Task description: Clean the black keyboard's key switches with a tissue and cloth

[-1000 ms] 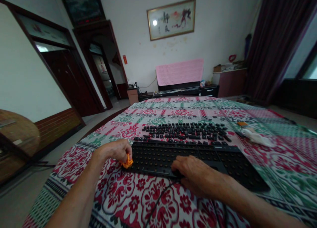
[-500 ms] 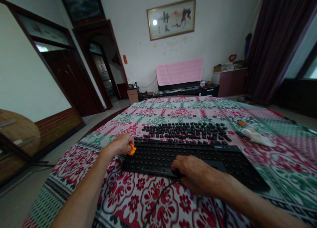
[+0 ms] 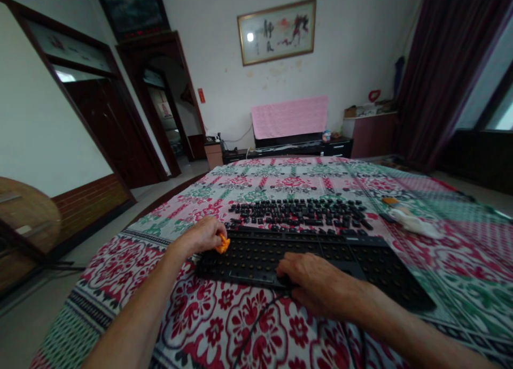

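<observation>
While curled right fingers (image 3: 285, 264) clasp the keyboard (image 3: 249, 254), left fingers (image 3: 218, 233) pinch an orange wad (image 3: 223, 245).

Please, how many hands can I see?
2: the left hand holds an orange cloth near the left end of the keyboard; the right hand rests at its front edge.

Pink cloth (image 3: 290, 117) beyond the counter (image 3: 256, 171)

Past the far edge, the cloth is draped above a low black cabinet (image 3: 340, 147). A gold-framed picture (image 3: 276, 33) hangs on the wall (image 3: 352, 43). Beyond the far right corner are a reddish cupboard (image 3: 377, 136) and a purple curtain (image 3: 435, 75). Off the left edge are a round wooden board (image 3: 32, 208) and a dark red door (image 3: 110, 131).
</observation>
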`<act>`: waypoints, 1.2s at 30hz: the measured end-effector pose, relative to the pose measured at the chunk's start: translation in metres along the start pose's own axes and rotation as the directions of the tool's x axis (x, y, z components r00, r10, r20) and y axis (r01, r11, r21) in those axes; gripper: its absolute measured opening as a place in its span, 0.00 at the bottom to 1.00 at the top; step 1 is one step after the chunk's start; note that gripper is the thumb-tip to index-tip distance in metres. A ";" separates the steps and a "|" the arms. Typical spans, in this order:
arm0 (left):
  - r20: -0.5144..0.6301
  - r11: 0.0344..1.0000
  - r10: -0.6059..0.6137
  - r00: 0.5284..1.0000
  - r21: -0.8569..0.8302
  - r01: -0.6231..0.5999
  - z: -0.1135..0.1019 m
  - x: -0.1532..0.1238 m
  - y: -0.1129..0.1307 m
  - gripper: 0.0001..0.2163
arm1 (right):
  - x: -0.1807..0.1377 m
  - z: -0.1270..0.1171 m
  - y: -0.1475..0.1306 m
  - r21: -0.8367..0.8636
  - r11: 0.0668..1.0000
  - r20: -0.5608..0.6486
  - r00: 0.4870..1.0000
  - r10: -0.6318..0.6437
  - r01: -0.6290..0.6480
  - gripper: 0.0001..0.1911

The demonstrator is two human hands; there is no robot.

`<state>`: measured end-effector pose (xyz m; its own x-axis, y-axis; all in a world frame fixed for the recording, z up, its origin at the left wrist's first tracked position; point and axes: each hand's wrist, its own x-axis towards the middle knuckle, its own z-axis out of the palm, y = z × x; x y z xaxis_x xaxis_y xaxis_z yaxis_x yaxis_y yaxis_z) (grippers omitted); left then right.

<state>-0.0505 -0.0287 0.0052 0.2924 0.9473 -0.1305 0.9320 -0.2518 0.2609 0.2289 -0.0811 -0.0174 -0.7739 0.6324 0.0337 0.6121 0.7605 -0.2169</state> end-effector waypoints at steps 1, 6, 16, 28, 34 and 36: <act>0.004 1.000 0.001 1.000 -0.015 -0.001 0.001 0.001 0.000 0.11 | 0.000 0.000 0.000 -0.001 1.000 0.002 1.000 0.003 -0.003 0.14; 0.145 0.968 0.027 0.989 -0.252 0.010 0.002 -0.001 0.002 0.11 | 0.000 -0.003 0.000 -0.003 1.000 -0.004 1.000 -0.013 0.013 0.11; -0.009 0.733 0.167 0.986 -0.667 -0.130 0.013 0.000 0.074 0.12 | 0.007 0.000 0.004 0.227 0.973 -0.333 0.936 0.114 -0.038 0.10; -0.075 0.734 0.164 0.984 -0.657 -0.172 0.029 0.041 0.107 0.14 | 0.005 -0.015 0.048 0.153 0.984 -0.528 0.834 0.159 -0.091 0.08; -0.158 0.665 0.079 0.984 -0.727 -0.170 0.014 0.057 0.095 0.21 | -0.025 -0.043 0.129 0.204 0.746 -0.646 0.485 0.589 -0.634 0.10; -0.172 0.660 0.062 0.983 -0.732 -0.170 0.013 0.056 0.088 0.20 | -0.042 -0.052 0.160 0.216 0.681 -0.657 0.412 0.631 -0.700 0.10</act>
<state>0.0511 -0.0001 0.0082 0.3087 0.9497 0.0524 0.4085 -0.1822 0.8944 0.3672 0.0215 -0.0031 0.1741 0.8376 0.5178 0.9233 0.0440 -0.3816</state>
